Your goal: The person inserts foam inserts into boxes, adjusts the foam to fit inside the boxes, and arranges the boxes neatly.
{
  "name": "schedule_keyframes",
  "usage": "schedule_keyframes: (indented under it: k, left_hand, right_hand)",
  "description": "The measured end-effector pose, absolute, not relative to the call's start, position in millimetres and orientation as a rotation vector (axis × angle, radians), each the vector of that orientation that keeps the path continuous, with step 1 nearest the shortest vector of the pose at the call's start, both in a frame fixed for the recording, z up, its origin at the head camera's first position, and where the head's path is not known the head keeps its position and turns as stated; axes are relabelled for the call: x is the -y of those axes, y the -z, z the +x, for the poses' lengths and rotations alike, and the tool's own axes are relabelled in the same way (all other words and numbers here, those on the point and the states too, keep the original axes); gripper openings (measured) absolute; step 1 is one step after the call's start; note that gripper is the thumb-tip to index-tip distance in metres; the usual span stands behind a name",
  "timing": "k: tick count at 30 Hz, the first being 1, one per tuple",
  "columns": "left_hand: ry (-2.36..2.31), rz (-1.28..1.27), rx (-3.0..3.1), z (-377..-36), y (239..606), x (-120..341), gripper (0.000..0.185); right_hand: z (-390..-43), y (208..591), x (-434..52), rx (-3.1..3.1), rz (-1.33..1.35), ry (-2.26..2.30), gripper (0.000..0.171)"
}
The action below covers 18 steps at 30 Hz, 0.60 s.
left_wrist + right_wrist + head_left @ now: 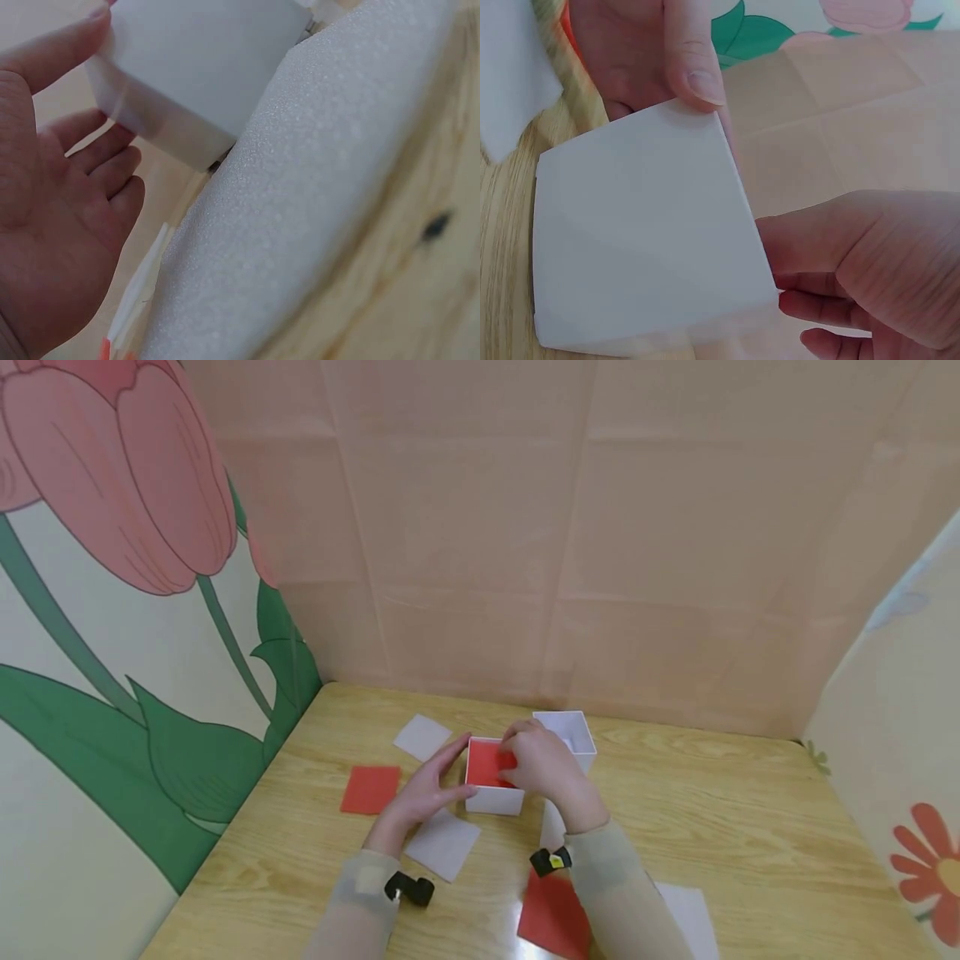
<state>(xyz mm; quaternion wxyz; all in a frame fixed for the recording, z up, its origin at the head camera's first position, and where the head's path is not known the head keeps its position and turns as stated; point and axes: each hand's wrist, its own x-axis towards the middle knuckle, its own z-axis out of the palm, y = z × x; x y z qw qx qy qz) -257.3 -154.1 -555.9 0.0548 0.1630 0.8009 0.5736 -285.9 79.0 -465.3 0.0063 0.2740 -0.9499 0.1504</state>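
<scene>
— Where's the little box, and what is it like?

— A small white box (493, 785), square with thin, smooth matte walls like card, stands near the middle of the pale wood-grain tabletop (750, 827). Its inside shows red: a flat red sheet (487, 762) lies in it.

— What is the left hand doing?

— The left hand (429, 789) lies flat against the box's left wall, fingers straight and together, thumb along the near top edge. It presses rather than grips. The left wrist view shows the open palm beside the white wall, with the thumb tip touching its top edge.

— And the right hand?

— The right hand (543, 764) reaches over the box from the right, fingers bent down into the opening onto the red sheet. Whether they pinch it or only push it flat I cannot tell; the right wrist view shows just the box's blank white wall and curled fingers beyond it.

— What lies around it?

— A second white box (570, 735), open-topped and the same shape, stands just behind the right hand. Thin squares lie scattered flat: a white square (422, 737) at the far left, a red square (371, 789) to the left, a white foam square (444, 843) with a fine grainy surface under the left wrist, and a red piece (555, 914) by the right sleeve.
</scene>
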Motion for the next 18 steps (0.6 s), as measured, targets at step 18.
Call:
schedule_keyframes:
  k: [18]
  left_hand:
    - [-1.741,0.486,-2.437,-256,556,153,0.089]
  right_hand:
    - [-290,475,-63,2.869,0.982,-0.475,0.032]
